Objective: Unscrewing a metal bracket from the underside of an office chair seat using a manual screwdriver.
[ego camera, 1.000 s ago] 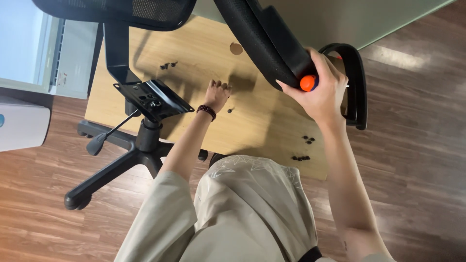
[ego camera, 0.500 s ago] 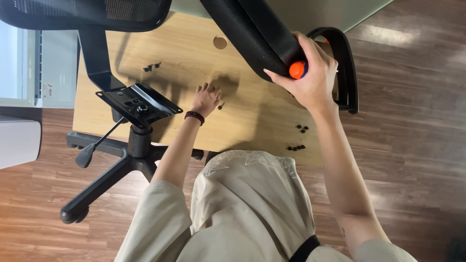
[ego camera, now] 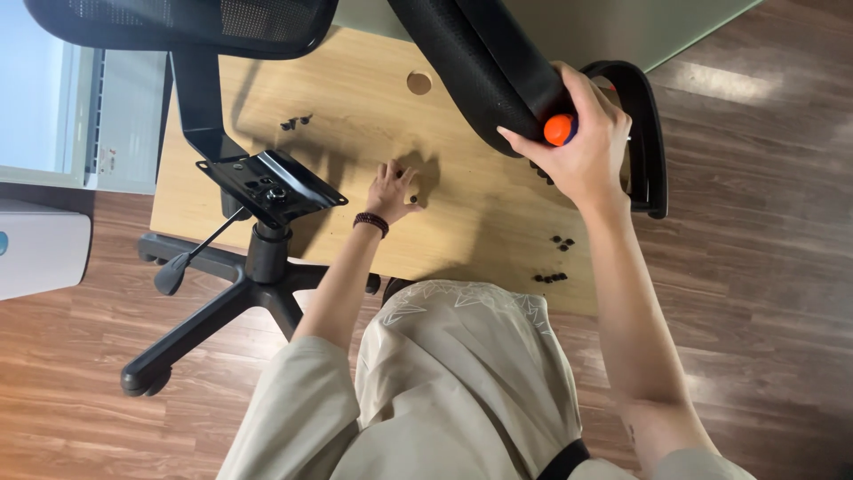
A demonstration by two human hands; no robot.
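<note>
Wooden tabletop (ego camera: 355, 107) under black chair seat (ego camera: 480, 71)

Brown wood-plank floor (ego camera: 755, 293) with a light glare right of the pale wooden board (ego camera: 355, 80). Bright window (ego camera: 31, 89) left of it, white cabinet (ego camera: 35, 253) below-left.

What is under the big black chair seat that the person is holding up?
Under the seat cushion lies the wooden board with small black screws. The right hand grips an orange-handled tool; its tip is hidden.
</note>
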